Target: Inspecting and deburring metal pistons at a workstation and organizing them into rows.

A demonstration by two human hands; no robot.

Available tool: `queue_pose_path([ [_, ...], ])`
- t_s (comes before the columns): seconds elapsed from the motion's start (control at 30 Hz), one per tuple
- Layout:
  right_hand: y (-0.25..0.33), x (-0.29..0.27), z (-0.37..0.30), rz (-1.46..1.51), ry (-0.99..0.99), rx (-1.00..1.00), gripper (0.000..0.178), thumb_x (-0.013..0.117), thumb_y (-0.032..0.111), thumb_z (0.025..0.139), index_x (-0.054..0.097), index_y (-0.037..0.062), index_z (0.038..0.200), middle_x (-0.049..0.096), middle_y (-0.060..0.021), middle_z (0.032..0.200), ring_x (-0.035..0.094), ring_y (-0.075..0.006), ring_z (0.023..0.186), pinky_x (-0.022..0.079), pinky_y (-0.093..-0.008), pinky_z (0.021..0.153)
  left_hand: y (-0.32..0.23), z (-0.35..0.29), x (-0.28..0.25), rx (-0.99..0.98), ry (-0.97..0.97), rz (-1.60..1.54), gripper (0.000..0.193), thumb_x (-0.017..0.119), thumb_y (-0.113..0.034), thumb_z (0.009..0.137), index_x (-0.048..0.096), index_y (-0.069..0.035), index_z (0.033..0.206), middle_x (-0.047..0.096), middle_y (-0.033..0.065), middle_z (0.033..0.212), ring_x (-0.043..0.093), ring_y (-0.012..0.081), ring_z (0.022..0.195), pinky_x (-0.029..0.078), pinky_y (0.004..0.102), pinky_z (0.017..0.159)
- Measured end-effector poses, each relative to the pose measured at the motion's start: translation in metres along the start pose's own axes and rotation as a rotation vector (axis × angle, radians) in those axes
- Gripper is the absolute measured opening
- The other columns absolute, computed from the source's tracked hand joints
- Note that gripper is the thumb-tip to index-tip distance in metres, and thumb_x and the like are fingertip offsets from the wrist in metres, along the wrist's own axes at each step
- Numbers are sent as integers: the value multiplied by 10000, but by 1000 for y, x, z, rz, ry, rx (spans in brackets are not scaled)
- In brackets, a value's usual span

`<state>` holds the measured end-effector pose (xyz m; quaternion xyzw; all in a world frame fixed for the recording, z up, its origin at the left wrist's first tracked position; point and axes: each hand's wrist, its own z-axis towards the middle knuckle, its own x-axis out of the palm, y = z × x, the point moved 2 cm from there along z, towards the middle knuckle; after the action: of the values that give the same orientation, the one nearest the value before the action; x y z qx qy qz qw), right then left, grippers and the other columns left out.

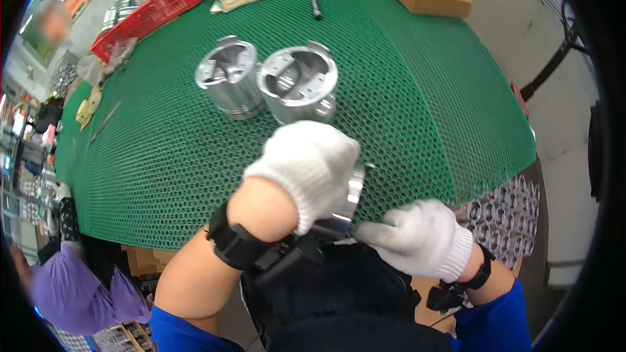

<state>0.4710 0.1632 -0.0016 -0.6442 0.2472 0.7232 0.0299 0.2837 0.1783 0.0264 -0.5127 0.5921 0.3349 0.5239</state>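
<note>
While clasping polished, curved metal piston at near edge of green-mesh desk in knit-gloved left hand, curls fingers of right hand just beside; can't tell whether holding anything.

No text, label or number can be read.

From my remote view, I see a curved, shiny silver metal piece, mostly hidden beneath the left hand, its exposed side toward the right hand.
</note>
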Motion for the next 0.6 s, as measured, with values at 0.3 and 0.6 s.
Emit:
queue_pose_path([
  [0.3, -35, 10, -12, 40, -109, 247, 221, 632, 202, 874, 700, 246, 1080, 647, -62, 667, 659, -275, 576, 542, -390, 519, 169, -140, 40, -303, -797, -347, 426, 692, -156, 821, 634, -35, 1225, 663, 137, 1216, 667, 235, 1070, 546, 345, 915],
  [0.6, -47, 32, -8, -258, -284, 246, 289, 688, 138, 780, 683, 240, 1051, 546, -40, 615, 603, -259, 526, 484, -388, 473, 229, -265, 92, -857, -1262, 309, 677, 675, -83, 857, 380, -47, 1465, 487, 181, 1390, 522, 295, 1258, 471, 405, 1036],
])
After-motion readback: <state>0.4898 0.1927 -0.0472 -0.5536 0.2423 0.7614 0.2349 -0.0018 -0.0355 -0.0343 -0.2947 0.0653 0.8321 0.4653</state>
